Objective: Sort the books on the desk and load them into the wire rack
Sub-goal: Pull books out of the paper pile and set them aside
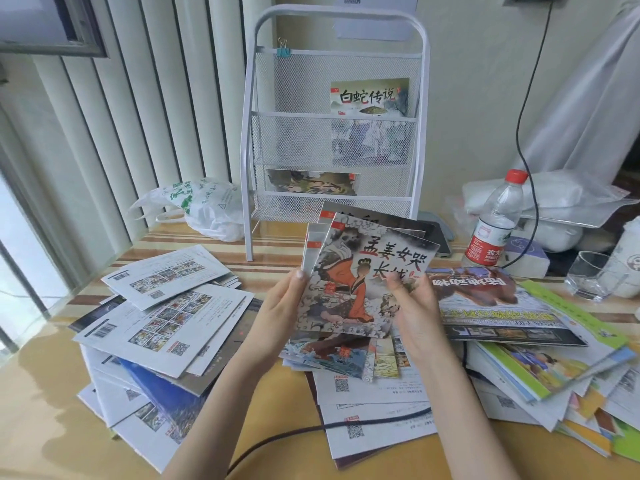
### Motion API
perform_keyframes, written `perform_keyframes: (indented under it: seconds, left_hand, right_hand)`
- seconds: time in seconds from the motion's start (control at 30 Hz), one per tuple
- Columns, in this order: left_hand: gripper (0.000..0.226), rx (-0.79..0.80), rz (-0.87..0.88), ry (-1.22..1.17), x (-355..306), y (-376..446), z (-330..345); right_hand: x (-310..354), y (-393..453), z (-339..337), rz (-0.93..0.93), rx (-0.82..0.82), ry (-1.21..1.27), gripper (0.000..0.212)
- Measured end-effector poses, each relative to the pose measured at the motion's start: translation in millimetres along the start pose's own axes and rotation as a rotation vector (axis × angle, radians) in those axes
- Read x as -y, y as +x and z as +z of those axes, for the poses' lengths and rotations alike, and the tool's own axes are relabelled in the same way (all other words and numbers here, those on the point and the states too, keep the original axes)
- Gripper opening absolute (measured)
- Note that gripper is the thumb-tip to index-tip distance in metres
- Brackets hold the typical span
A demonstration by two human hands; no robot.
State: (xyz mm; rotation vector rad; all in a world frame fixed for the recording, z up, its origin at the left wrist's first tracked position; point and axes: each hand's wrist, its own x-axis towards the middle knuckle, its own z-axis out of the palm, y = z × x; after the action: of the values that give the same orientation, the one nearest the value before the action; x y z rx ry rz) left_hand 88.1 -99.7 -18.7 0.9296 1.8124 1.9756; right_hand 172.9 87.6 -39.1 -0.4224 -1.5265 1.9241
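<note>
we hold a small fanned stack of thin picture books (360, 271) above the middle of the desk (52, 410), between both hands. our left hand (280, 306) grips the stack's left edge, thumb on the front cover and fingers curled behind; our right hand (414, 306) pinches the right edge the same way, thumb over the cover's lower right. the front book shows a figure in an orange robe under red and black characters, and a few more covers peek out behind it, tilted to the right. the white wire rack (332, 133) stands upright at the back of the desk, well beyond the stack. its top pocket holds a green-topped book (370, 97) on the right side, and a book (311, 182) lies sideways in the pocket lower down. loose books lie all around our hands: a pile of white back covers (162, 317) to the left, more books (363, 393) just under the stack, and a heap of bigger colourful books (526, 327) to the right. a plastic bag (197, 209) sits left of the rack, a water bottle (495, 220) and a glass (592, 275) to its right.
</note>
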Motion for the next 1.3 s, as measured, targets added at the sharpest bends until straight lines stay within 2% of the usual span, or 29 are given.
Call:
perform_keyframes:
  seconds: [0.1,0.2,0.33,0.47,0.53,0.6,0.7,0.8,0.87,1.0,1.13,1.2,1.3]
  left_hand:
    - [0.039,0.041,-0.046,-0.108,0.2,4.4,1.2]
    - [0.034,0.067,-0.009,-0.102,1.9,7.8,-0.4]
    - [0.036,0.004,0.120,0.081,-3.4,15.0,-4.6]
    - [0.046,-0.045,0.158,0.276,-6.3,20.4,-15.2]
    - [0.031,-0.057,0.125,0.219,-8.0,18.0,-17.8]
    - [0.012,-0.025,0.106,0.195,-5.9,18.2,-14.0]
    - [0.024,-0.077,0.135,0.272,14.7,18.4,-3.1]
    - [0.026,-0.068,0.046,0.470,40.6,14.0,-2.0]
    - [0.032,-0.052,-0.050,0.579,50.9,13.5,-7.5]
    - [0.059,-0.057,-0.176,0.593,45.4,22.3,-6.5]
    - [0.047,0.023,-0.304,0.914,43.8,38.4,-4.6]
    - [0.041,0.036,-0.403,0.934,39.6,46.1,-7.9]
    - [0.044,0.052,-0.445,0.787,34.1,46.0,-9.0]
  right_hand:
    - [0.4,0.4,-0.6,0.017,-0.007,0.031,0.090]
    - [4.0,-1.3,3.5,0.002,-0.014,0.027,0.093]
    - [15.2,-2.8,15.0,-0.048,-0.076,-0.012,0.098]
    - [23.1,-1.9,15.9,-0.113,-0.152,-0.206,0.078]
    - [22.6,-2.2,16.8,-0.119,-0.097,-0.274,0.082]
    - [15.9,-3.9,20.2,-0.093,-0.041,-0.339,0.077]
    - [2.5,-9.2,20.8,-0.080,-0.055,-0.434,0.082]
    - [-9.1,-10.4,16.9,-0.065,-0.052,-0.535,0.080]
    - [-9.8,-7.5,14.1,-0.071,-0.109,-0.560,0.072]
    - [-3.4,-5.9,8.9,-0.026,-0.271,-0.518,0.049]
    - [4.4,-10.8,-7.1,0.037,-0.388,-0.592,0.059]
    - [8.4,-13.9,-14.9,0.029,-0.395,-0.649,0.057]
    - [9.6,-17.5,-22.8,0.131,-0.335,-0.692,0.058]
